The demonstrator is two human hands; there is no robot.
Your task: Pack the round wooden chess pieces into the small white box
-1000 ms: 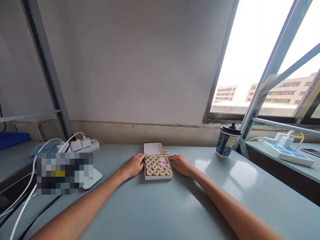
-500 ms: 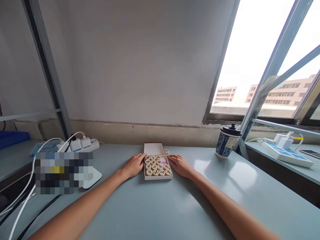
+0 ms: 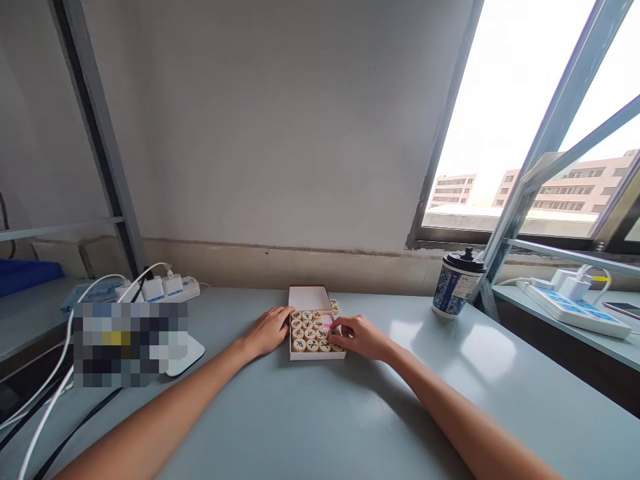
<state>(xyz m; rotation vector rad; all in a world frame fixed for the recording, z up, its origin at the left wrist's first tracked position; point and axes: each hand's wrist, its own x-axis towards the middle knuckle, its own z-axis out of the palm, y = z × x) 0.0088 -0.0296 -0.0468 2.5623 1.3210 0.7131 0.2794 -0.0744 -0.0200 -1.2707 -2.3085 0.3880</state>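
Observation:
A shallow white box (image 3: 317,355) full of round wooden chess pieces (image 3: 305,335) with black characters lies on the grey table (image 3: 320,413). Its lid (image 3: 309,297) lies just behind it. My left hand (image 3: 268,329) rests flat against the box's left side, fingers stretched out. My right hand (image 3: 358,335) is over the box's right edge, its fingers curled and pinched around a piece in the right column. A pink patch (image 3: 327,321) shows among the pieces. One loose piece (image 3: 335,305) lies beside the lid.
A blue-patterned cup with a black lid (image 3: 457,283) stands at the back right. A white power strip (image 3: 165,289) with plugs and cables sits at the back left, beside a blurred-out object. Another power strip (image 3: 575,309) lies on the right-hand table under the window.
My right hand has moved left from the box's right side onto the pieces, and its fingers have curled into a pinch. My left hand has stayed put.

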